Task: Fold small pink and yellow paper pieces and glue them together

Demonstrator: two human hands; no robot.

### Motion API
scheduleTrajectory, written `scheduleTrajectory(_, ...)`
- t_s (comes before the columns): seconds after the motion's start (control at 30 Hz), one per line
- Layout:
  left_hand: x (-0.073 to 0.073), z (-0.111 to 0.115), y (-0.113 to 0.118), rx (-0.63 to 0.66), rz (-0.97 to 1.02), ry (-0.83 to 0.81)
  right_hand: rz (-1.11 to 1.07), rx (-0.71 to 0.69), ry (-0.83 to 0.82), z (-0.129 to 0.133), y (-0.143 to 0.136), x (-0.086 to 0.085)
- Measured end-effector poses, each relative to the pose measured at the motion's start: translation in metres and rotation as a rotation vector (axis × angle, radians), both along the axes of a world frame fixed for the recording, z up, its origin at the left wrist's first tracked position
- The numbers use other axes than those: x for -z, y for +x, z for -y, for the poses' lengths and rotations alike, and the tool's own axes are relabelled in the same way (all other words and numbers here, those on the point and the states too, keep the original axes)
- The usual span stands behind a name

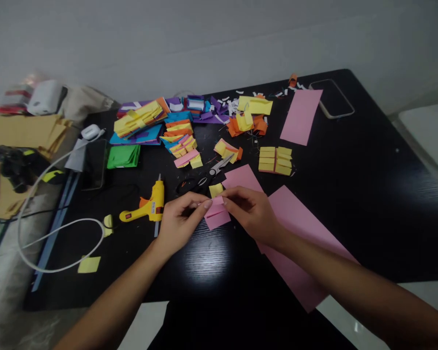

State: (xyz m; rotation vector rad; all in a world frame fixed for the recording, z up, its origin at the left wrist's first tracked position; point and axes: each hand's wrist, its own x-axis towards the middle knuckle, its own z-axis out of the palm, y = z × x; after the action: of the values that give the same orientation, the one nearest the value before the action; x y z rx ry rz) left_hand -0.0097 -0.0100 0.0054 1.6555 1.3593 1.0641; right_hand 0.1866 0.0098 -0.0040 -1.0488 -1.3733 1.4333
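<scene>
Between my two hands is a small folded piece of pink paper (218,221), held just above the black table. My left hand (182,216) pinches its left edge between thumb and fingers. On the other side, my right hand (253,211) grips the upper right corner with thumb and forefinger. A yellow paper piece (215,190) lies just beyond the fingertips. Scissors (219,166) rest past it, blades pointing up to the right. Pink sheets (295,218) lie beneath and beside my right forearm. Left of my left hand lies a yellow glue gun (155,201).
Bundles of folded yellow paper (140,119), green paper (123,156) and stacked strips (182,138) line the back. A phone (332,99) lies back right beside another pink sheet (302,116). A white cable (60,228) loops across the left side, near blue sticks (53,238).
</scene>
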Motion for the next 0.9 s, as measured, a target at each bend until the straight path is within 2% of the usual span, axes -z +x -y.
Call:
scheduleTrajectory(0.17, -0.0020, 0.0021, -0.0015, 0.017, -0.049, 0.050, 0.022, 0.014, 0.003, 0.0024, 0.0016, -0.0023)
scheduleTrajectory(0.43, -0.0039, 0.0049, -0.0009, 0.018, -0.050, 0.019, 0.052, 0.024, -0.005, 0.0047, 0.0021, -0.0061)
scheduleTrajectory(0.7, -0.0025, 0.0018, -0.0009, 0.060, -0.067, 0.041, -0.042, -0.069, -0.065, 0.0019, 0.0041, -0.0070)
scheduleTrajectory(0.9, -0.0029, 0.0015, 0.0001, 0.093, -0.078, 0.072, 0.035, -0.020, -0.038, 0.0007, -0.0006, -0.0078)
